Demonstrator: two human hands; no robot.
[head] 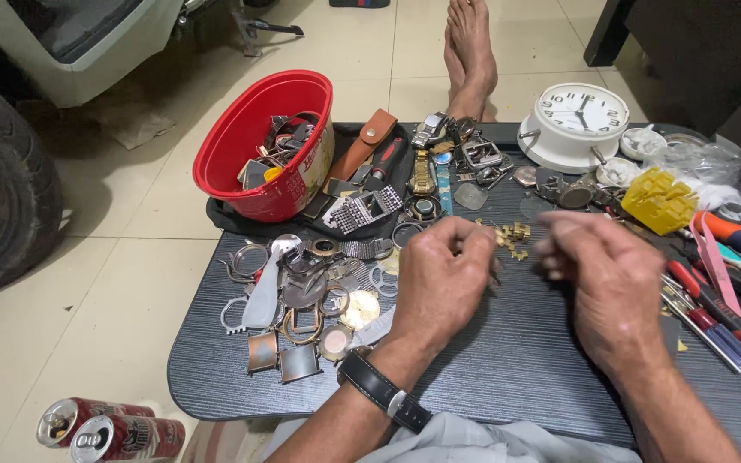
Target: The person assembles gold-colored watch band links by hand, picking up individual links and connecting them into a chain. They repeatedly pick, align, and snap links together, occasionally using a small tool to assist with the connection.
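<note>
Gold links [515, 233] scattered on dark table [508, 343], just between both hands. Largest nearby: red bowl [255, 141] full of watch parts at far left edge, white clock [575, 120] at far right. Pile of watch cases [306, 300] left of left hand [439, 279], fingers curled shut on something too small to tell. Right hand [606, 283] blurred, fingers bent, grip impossible to tell. Screwdrivers [722, 317] lying beside right hand.

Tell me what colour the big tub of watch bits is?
Red tub, seen from the head camera.
</note>
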